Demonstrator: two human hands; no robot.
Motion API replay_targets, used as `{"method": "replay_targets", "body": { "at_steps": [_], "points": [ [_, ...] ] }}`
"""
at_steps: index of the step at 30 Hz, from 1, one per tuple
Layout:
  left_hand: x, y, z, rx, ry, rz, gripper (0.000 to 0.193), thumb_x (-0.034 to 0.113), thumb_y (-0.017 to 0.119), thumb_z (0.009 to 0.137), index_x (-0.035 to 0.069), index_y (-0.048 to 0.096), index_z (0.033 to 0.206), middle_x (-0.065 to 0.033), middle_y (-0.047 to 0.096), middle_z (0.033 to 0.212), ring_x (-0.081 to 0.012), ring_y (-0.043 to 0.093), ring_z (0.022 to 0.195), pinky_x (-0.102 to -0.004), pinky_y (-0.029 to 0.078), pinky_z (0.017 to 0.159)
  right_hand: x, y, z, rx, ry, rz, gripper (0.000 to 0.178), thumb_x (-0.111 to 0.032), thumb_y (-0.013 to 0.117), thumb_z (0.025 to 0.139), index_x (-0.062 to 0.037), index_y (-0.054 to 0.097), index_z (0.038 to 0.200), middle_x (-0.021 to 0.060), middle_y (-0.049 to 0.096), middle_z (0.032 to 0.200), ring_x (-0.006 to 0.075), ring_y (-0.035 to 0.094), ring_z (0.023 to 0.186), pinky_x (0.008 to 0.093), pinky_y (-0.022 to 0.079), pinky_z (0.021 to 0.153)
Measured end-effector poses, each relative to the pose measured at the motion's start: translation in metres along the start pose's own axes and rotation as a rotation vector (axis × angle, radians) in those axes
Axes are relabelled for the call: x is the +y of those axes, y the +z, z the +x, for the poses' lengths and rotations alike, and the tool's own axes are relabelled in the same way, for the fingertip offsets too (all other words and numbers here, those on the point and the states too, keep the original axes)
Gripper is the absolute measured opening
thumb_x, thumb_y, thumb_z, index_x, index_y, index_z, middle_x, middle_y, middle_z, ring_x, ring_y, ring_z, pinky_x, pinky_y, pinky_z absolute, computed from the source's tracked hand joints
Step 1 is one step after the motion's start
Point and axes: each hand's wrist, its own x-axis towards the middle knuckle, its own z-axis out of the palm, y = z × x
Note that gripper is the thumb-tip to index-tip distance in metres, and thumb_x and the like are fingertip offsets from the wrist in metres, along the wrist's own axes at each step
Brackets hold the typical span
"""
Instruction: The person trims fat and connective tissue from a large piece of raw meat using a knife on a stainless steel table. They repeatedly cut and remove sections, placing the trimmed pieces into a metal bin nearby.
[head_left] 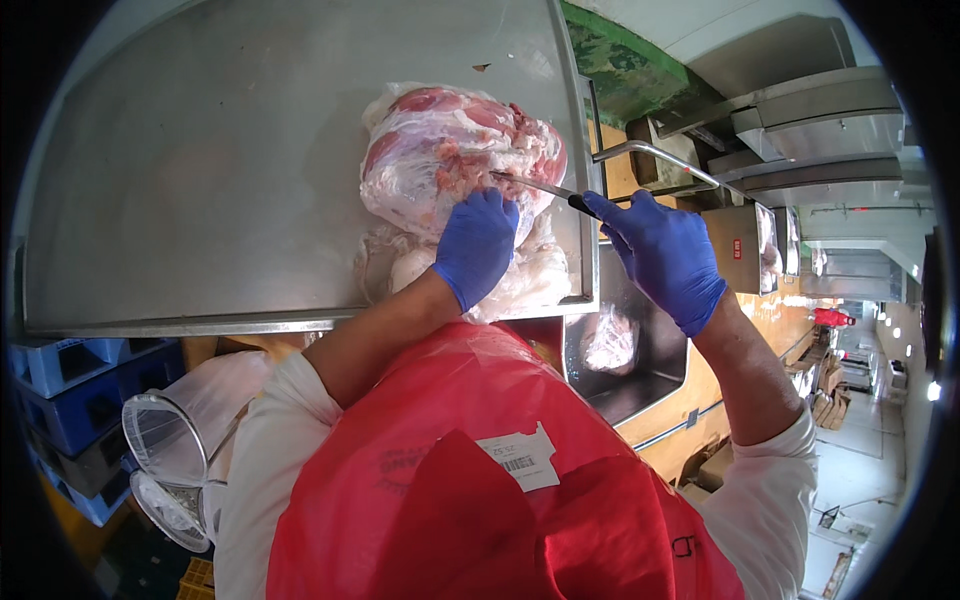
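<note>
A large piece of raw meat [420, 165], red with white fat and membrane, lies near the right end of a steel table [200, 180]. My left hand [478, 242], in a blue glove, is closed on the meat's near side with its fingers curled. In my right hand [668, 255], also gloved in blue, is a knife [545, 187] with a dark handle. The blade points left, and its tip touches the torn, fatty middle of the meat. Pale fat or skin [535, 275] spreads over the table's near edge beside my left wrist.
Below the table's right edge stands a steel bin [655, 375] with a pale piece of meat [610, 340] inside. A bent metal rail [650, 147] runs past the right corner. Blue pallets [75, 400] and clear plastic tubes [165, 440] are at left. A person in red [832, 317] is far right.
</note>
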Motion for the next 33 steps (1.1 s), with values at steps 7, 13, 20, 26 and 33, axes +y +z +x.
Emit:
{"method": "replay_targets", "body": {
  "at_steps": [7, 13, 20, 26, 33],
  "points": [
    [-0.024, 0.006, -0.007, 0.075, -0.033, -0.302, 0.024, 0.014, 0.069, 0.087, 0.005, 0.064, 0.108, -0.016, 0.063, 0.109, -0.0344, 0.065, 0.096, -0.0444, 0.055, 0.085, -0.022, -0.049, 0.066, -0.242, -0.191, -0.209, 0.029, -0.009, 0.06, 0.097, -0.0087, 0.069, 0.125, 0.0139, 0.072, 0.085, 0.0313, 0.075, 0.076, 0.0428, 0.06, 0.065],
    [-0.035, 0.002, -0.011, 0.065, -0.08, -0.328, 0.024, 0.012, 0.069, 0.086, 0.004, 0.064, 0.108, -0.0138, 0.065, 0.11, -0.033, 0.067, 0.098, -0.045, 0.056, 0.087, -0.024, -0.067, 0.127, -0.315, -0.496, -0.171, 0.016, -0.013, 0.065, 0.09, -0.01, 0.075, 0.102, 0.0131, 0.073, 0.08, 0.0322, 0.075, 0.076, 0.0447, 0.06, 0.068],
    [-0.052, -0.002, -0.015, 0.218, -0.085, -0.465, 0.015, 0.011, 0.07, 0.085, 0.008, 0.063, 0.098, -0.0108, 0.064, 0.099, -0.0336, 0.066, 0.092, -0.0451, 0.057, 0.081, 0.019, -0.054, 0.178, -0.54, -0.342, 0.01, 0.016, -0.017, 0.068, 0.092, -0.0077, 0.076, 0.102, 0.0178, 0.074, 0.087, 0.0385, 0.074, 0.083, 0.0479, 0.06, 0.077],
    [-0.067, -0.018, -0.015, 0.058, -0.085, -0.53, 0.022, 0.02, 0.074, 0.089, 0.006, 0.065, 0.104, -0.0144, 0.066, 0.103, -0.0351, 0.066, 0.093, -0.0461, 0.056, 0.083, 0.095, 0.002, 0.111, -0.601, -0.165, 0.584, 0.032, -0.015, 0.065, 0.1, -0.0099, 0.071, 0.131, 0.0193, 0.075, 0.094, 0.0356, 0.071, 0.079, 0.0436, 0.056, 0.075],
    [-0.064, -0.007, -0.014, 0.198, -0.126, -0.42, 0.022, 0.012, 0.073, 0.092, 0.003, 0.064, 0.11, -0.0196, 0.066, 0.111, -0.0365, 0.067, 0.099, -0.0468, 0.055, 0.085, 0.109, 0.058, 0.056, -0.806, 0.372, 1.111, 0.038, -0.021, 0.066, 0.105, -0.0119, 0.066, 0.141, -0.0021, 0.057, 0.074, 0.0049, 0.053, 0.065, 0.0267, 0.048, 0.062]
  ]
}}
